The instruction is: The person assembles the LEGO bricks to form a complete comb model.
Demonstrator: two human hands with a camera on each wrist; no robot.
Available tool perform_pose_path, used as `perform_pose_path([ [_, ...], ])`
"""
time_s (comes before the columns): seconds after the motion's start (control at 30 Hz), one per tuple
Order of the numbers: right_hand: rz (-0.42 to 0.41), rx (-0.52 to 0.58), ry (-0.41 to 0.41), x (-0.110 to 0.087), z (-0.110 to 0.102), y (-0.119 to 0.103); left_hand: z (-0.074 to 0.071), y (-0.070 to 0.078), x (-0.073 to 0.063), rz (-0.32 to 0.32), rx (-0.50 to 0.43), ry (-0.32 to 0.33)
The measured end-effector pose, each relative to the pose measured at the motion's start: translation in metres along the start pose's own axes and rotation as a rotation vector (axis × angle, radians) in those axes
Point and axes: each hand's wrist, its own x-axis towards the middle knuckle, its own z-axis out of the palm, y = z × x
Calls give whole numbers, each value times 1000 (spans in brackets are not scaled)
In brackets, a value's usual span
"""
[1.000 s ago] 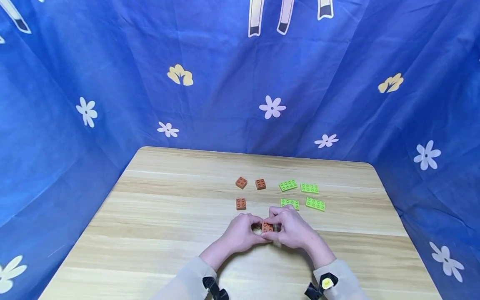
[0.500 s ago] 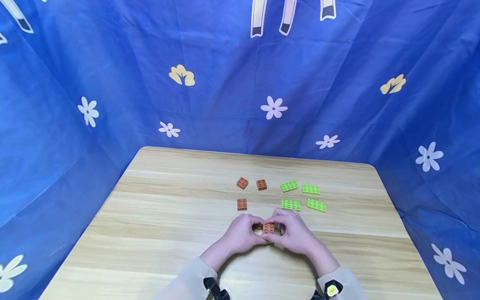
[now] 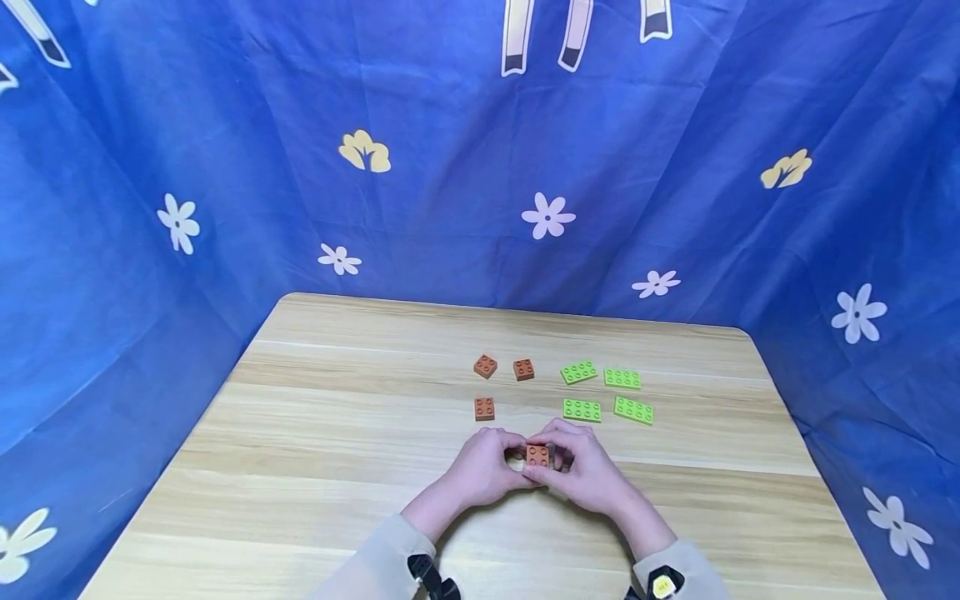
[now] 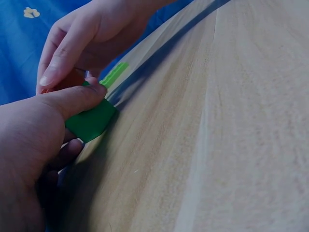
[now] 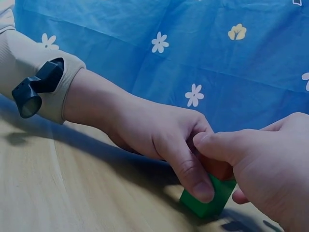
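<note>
Near the front middle of the table, in the head view, both hands meet at a small stack. An orange-brown toy brick with studs on top sits on a green brick. The left hand grips the green brick, its thumb lying along the near side in the right wrist view. Thumb and fingers of the right hand pinch the orange-brown brick from above, hiding part of it. Whether the two bricks are fully pressed together cannot be told.
Beyond the hands, three more orange-brown bricks, one of them a square brick, lie on the wooden table. Several flat lime-green bricks lie to their right. A blue patterned curtain surrounds the table's back and sides.
The right hand's fingers have shifted slightly around the orange-brown brick, and more of its studs show than a second ago. The left hand stays nearly still. The loose bricks have not moved.
</note>
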Motion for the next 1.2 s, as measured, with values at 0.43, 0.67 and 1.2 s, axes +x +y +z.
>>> perform_pose_path([
  [0.43,-82,-32,8,10,-1,-1,1,1,0,-13,-56,-2],
  [0.67,-82,-100,15,9,-1,1,2,0,1,-12,-54,-3],
  [1.2,-57,-204,40,3,-1,-2,3,-2,1,-9,-16,-3],
])
